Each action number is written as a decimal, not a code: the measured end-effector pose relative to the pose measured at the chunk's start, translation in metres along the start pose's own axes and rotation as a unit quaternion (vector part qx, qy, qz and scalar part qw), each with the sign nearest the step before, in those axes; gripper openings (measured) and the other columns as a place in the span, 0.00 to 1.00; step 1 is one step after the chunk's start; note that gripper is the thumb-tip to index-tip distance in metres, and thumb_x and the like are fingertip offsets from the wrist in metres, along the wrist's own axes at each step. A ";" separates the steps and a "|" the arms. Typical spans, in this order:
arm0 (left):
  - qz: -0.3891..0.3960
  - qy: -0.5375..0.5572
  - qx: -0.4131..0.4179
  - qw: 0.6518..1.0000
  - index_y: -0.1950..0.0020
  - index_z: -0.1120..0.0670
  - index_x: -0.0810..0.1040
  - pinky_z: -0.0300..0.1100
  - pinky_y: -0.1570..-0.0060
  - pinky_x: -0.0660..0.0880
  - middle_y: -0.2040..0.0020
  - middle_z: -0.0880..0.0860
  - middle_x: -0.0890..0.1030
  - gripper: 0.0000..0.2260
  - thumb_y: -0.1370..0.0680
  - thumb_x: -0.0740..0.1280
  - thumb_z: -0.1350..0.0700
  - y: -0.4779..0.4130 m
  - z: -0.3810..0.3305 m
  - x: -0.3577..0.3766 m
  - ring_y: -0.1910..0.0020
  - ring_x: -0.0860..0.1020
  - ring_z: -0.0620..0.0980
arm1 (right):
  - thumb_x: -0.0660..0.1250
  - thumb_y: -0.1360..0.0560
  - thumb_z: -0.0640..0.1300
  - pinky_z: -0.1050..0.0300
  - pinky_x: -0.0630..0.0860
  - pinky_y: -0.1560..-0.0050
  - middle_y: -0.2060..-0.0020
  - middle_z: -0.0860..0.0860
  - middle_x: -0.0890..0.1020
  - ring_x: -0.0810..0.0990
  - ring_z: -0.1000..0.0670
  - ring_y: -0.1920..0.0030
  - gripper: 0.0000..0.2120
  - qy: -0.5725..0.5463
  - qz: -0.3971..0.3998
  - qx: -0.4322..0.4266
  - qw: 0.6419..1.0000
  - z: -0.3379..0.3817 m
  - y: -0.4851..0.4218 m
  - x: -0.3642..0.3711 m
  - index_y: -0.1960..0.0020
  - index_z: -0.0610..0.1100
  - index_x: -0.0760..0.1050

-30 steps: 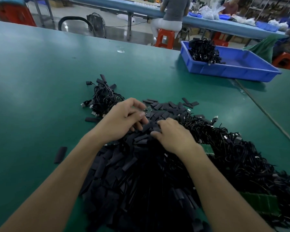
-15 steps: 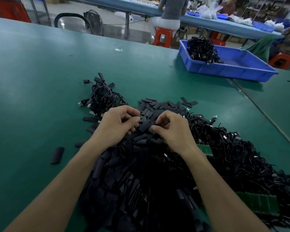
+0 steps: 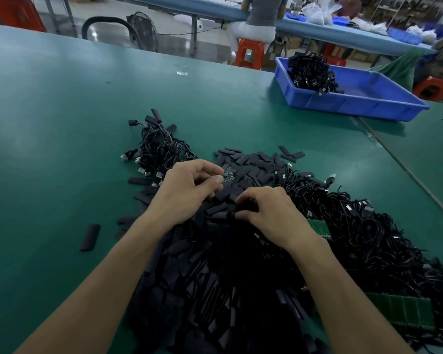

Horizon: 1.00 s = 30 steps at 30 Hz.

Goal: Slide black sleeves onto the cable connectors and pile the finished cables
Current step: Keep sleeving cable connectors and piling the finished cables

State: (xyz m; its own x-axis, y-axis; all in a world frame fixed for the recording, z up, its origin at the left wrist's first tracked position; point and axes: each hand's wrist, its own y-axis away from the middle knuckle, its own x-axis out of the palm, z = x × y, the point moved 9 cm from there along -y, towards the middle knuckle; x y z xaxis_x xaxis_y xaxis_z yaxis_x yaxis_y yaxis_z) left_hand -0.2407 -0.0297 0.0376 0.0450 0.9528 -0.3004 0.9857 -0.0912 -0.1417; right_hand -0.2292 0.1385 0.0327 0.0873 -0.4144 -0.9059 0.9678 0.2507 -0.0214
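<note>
Nearest to us lies the heap of black sleeves [image 3: 215, 290]: short, flat, matte tubes, dark and dull, stacked at every angle on the green table [image 3: 62, 111]. Both our forearms reach over this heap.

At the heap's far crest our right hand [image 3: 271, 213] has its fingers curled, thumb and forefinger pinching one black sleeve [image 3: 231, 214] by its end. Just left of it, also above the crest, our left hand [image 3: 187, 192] is curled too, its fingertips gripping a green connector board [image 3: 228, 176], a tiny bare circuit strip with pale specks on it that juts out toward the right. We cannot tell which cable runs from it.

A stray sleeve [image 3: 90, 237] lies alone to the left of the heap. Against the heap's right side sprawls a tangle of black cables [image 3: 368, 238] with silver plugs, and green circuit panels [image 3: 404, 312] show among them.

Beyond the heap's far-left corner sits a smaller pile of cables [image 3: 161, 149], several of its ends already covered in black.

Well beyond the heap to the far right stands a blue tray [image 3: 356, 103] holding a clump of cables [image 3: 310, 72] in its left end. Farther than that, a person [image 3: 261, 11] sits on a red stool [image 3: 250, 53] at another long table.
</note>
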 end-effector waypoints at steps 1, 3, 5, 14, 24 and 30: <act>0.000 -0.001 -0.001 1.000 0.49 0.50 0.82 0.28 0.64 0.73 0.61 0.46 0.86 0.03 0.21 0.70 0.58 0.000 0.000 -0.001 0.65 0.82 0.40 | 0.74 0.26 0.51 0.52 0.76 0.43 0.47 0.51 0.84 0.79 0.49 0.45 0.13 0.000 0.000 -0.001 1.000 -0.002 0.000 0.000 0.42 0.53 0.82; 0.003 -0.001 -0.004 1.000 0.49 0.51 0.82 0.28 0.64 0.74 0.61 0.46 0.86 0.03 0.21 0.70 0.58 0.000 0.000 -0.001 0.65 0.82 0.40 | 0.75 0.27 0.51 0.55 0.77 0.43 0.49 0.52 0.85 0.81 0.51 0.46 0.14 -0.010 -0.019 -0.003 1.000 -0.005 0.000 -0.004 0.42 0.52 0.83; 0.004 0.005 -0.009 1.000 0.50 0.50 0.82 0.29 0.64 0.74 0.61 0.46 0.86 0.03 0.21 0.70 0.58 0.000 0.001 -0.003 0.65 0.82 0.40 | 0.77 0.28 0.51 0.64 0.77 0.48 0.55 0.54 0.85 0.82 0.58 0.53 0.13 -0.059 -0.061 -0.005 0.996 -0.008 0.001 -0.012 0.45 0.50 0.84; 0.026 0.059 -0.032 0.997 0.51 0.51 0.83 0.30 0.65 0.75 0.62 0.49 0.86 0.03 0.21 0.71 0.59 0.001 0.001 0.001 0.67 0.81 0.41 | 0.77 0.30 0.46 0.63 0.80 0.54 0.62 0.56 0.86 0.85 0.55 0.59 0.09 -0.356 -0.173 -0.032 0.918 -0.007 0.012 -0.037 0.53 0.56 0.82; 0.063 0.140 -0.048 0.987 0.51 0.55 0.84 0.29 0.65 0.75 0.63 0.53 0.86 0.03 0.22 0.71 0.61 0.005 -0.008 0.009 0.68 0.80 0.42 | 0.76 0.28 0.41 0.64 0.81 0.55 0.61 0.54 0.87 0.86 0.52 0.59 0.08 -0.392 -0.216 -0.038 0.893 -0.004 0.016 -0.044 0.55 0.53 0.83; 0.068 0.148 -0.053 0.985 0.51 0.55 0.84 0.29 0.65 0.75 0.63 0.53 0.86 0.03 0.21 0.71 0.61 0.006 -0.010 0.011 0.68 0.80 0.42 | 0.76 0.31 0.46 0.60 0.82 0.54 0.60 0.53 0.87 0.86 0.50 0.58 0.07 -0.403 -0.222 -0.036 0.887 -0.003 0.018 -0.042 0.54 0.53 0.83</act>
State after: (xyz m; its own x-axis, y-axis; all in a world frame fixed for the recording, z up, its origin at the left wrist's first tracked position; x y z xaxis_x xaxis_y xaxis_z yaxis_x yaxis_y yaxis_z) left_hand -0.2326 -0.0175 0.0426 0.2069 0.9782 -0.0189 0.9782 -0.2072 -0.0155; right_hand -0.2166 0.1630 0.0694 -0.1306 -0.9702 -0.2042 0.9339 -0.0512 -0.3539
